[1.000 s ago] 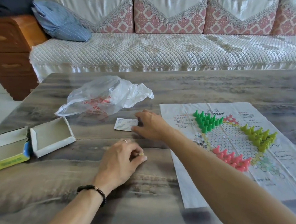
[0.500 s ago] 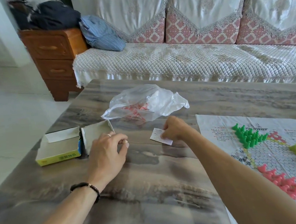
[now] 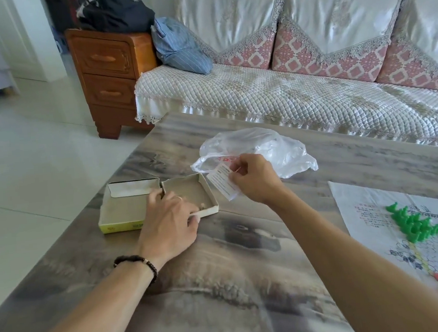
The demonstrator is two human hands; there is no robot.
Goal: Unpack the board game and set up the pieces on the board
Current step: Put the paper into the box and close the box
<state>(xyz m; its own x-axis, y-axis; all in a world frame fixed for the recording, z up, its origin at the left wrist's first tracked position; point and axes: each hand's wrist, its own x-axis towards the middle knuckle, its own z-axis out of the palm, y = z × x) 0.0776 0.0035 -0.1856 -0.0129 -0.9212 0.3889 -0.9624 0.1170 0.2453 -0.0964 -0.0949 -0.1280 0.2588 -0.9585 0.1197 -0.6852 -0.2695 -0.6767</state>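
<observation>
Game board (image 3: 377, 209) on marble-look table (image 3: 224, 285), sofa (image 3: 286, 100) behind.

Single head-worn view, close, looking forward and down across table (image 3: 250, 283)

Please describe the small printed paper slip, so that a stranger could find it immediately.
On the grey table, find the crumpled plastic bag. Just before it, the right hand pinches the paper slip, beside the open tray. It alone is flat, white, with fine print.
</observation>
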